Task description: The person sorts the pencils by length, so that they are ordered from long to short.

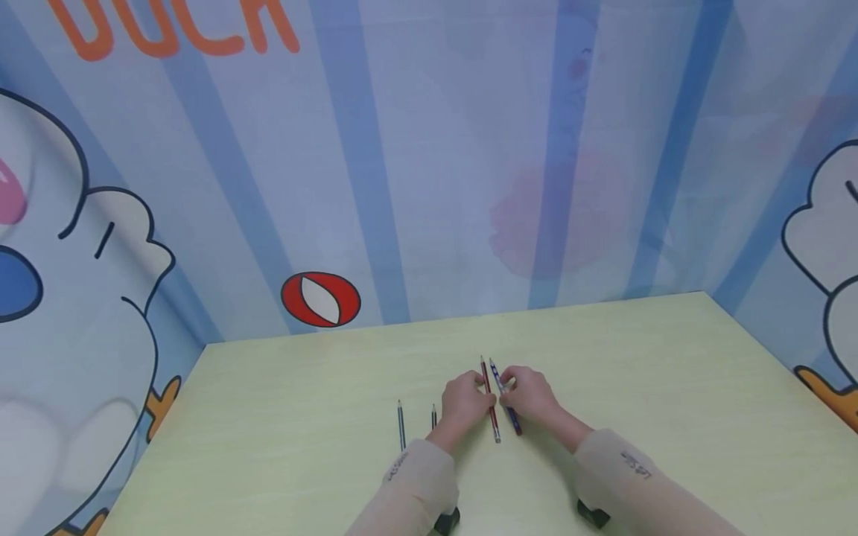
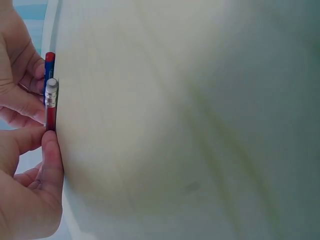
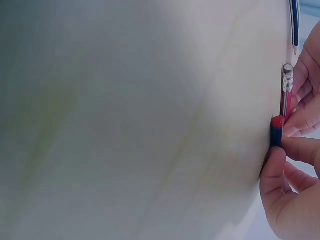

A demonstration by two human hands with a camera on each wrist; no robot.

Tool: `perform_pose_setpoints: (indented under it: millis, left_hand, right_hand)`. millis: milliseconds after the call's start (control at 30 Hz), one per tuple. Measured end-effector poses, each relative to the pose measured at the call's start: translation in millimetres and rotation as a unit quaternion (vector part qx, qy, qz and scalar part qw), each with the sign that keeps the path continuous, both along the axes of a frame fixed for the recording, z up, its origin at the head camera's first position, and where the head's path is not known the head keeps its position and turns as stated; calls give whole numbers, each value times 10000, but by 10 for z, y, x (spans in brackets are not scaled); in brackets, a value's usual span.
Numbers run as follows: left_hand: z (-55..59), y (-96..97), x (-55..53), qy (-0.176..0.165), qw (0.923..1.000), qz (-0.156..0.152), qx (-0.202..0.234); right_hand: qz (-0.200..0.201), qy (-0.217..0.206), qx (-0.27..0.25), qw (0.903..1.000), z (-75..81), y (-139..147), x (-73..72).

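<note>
My left hand (image 1: 465, 402) pinches a red pencil (image 1: 492, 420) between thumb and fingers. Its metal ferrule and pale eraser (image 2: 51, 85) point toward me, the sharpened tip away. Close beside it, my right hand (image 1: 531, 394) pinches a blue patterned pencil (image 1: 515, 424) with a red end (image 3: 277, 121). Both pencils lie low over the table, nearly side by side, their tips closer together than their near ends. Left of my left hand lies a dark pencil (image 1: 433, 414), partly hidden by the wrist.
Farther left, another pencil (image 1: 401, 424) lies pointing away, its near end covered by my left sleeve (image 1: 422, 473). The pale yellow table (image 1: 302, 417) meets a blue striped backdrop (image 1: 442, 186) with cartoon figures at its back and sides.
</note>
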State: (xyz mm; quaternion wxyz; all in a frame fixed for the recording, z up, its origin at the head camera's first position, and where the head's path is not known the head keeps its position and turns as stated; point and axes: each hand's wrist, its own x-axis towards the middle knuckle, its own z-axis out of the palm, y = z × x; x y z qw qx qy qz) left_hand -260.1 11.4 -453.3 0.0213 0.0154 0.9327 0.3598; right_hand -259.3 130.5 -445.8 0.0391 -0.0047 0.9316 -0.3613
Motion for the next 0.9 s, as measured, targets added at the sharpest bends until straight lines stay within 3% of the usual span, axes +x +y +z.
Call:
perform_pose_setpoints:
  millis: [900]
  left_hand:
    - [8, 17, 18, 32, 9999, 102, 90]
  right_hand:
    - [-158, -352, -458, 9982, 24, -30, 34]
